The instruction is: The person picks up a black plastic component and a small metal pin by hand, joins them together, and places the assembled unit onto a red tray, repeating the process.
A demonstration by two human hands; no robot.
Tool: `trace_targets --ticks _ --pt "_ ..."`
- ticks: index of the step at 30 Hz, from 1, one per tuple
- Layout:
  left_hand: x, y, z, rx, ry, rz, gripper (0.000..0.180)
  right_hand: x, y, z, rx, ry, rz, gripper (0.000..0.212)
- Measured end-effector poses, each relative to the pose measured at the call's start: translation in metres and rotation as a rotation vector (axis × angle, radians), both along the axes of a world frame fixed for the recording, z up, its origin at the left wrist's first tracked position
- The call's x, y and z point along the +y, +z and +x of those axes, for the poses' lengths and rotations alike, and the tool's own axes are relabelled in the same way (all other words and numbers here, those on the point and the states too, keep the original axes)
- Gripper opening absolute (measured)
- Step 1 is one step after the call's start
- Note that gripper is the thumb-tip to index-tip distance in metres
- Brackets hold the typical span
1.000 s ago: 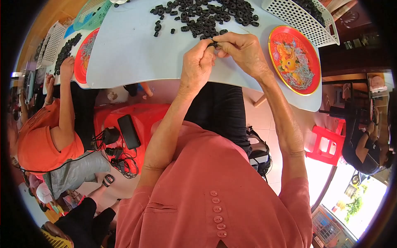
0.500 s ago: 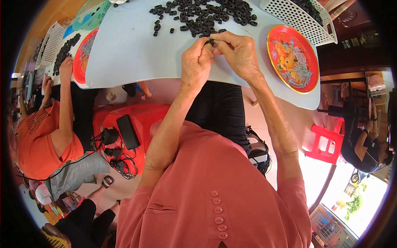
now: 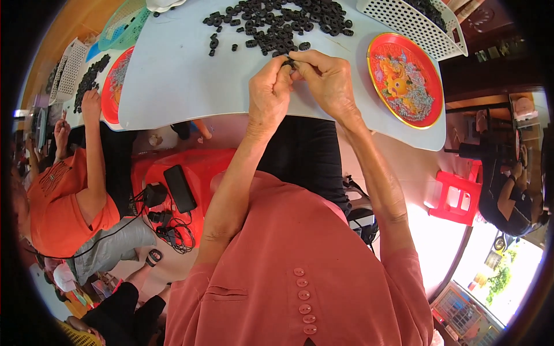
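Observation:
My left hand (image 3: 270,95) and my right hand (image 3: 328,83) meet over the near part of the pale table (image 3: 184,75). Between their fingertips they pinch one small black ring-like part (image 3: 288,62), mostly covered by the fingers. Just beyond lies a spread pile of similar black parts (image 3: 277,26), with a few strays at its left. A round red tray (image 3: 427,109) with a gold rim and floral print stands to the right of my right hand. Many tiny silvery pieces (image 3: 420,104) are scattered in it.
A white perforated basket (image 3: 404,26) of black parts stands at the far right. On the left are a green basket (image 3: 124,29), another red tray (image 3: 109,95) and a person in an orange shirt (image 3: 69,202). A red stool (image 3: 456,196) stands right; a black power bank (image 3: 180,189) lies on red plastic.
Both hands keep the black part pinched, with only slight finger movement. The whole view has shifted a little, and the neighbour's hand has moved slightly at the left table.

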State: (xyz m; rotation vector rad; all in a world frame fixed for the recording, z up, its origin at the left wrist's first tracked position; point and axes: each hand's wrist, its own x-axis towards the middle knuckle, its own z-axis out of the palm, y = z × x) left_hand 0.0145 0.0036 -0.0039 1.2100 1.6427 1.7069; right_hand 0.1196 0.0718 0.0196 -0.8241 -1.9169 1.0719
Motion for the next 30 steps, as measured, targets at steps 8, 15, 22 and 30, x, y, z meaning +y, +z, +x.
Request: trace_targets --ticks 8,15,22,30 --pt "-0.007 0.003 -0.001 0.042 -0.054 -0.018 0.020 0.008 0.000 0.011 0.045 0.108 -0.237 0.018" --pt "-0.005 0.005 0.001 0.023 -0.022 -0.050 0.019 -0.003 -0.007 0.001 0.064 -0.027 -0.113 0.017" --pt "-0.004 0.001 0.001 0.081 -0.029 -0.018 0.019 -0.007 -0.011 0.000 0.142 -0.058 -0.098 0.016" --pt "-0.004 0.000 -0.001 0.056 -0.023 -0.038 0.020 -0.003 -0.012 0.003 0.112 0.041 -0.269 0.019"
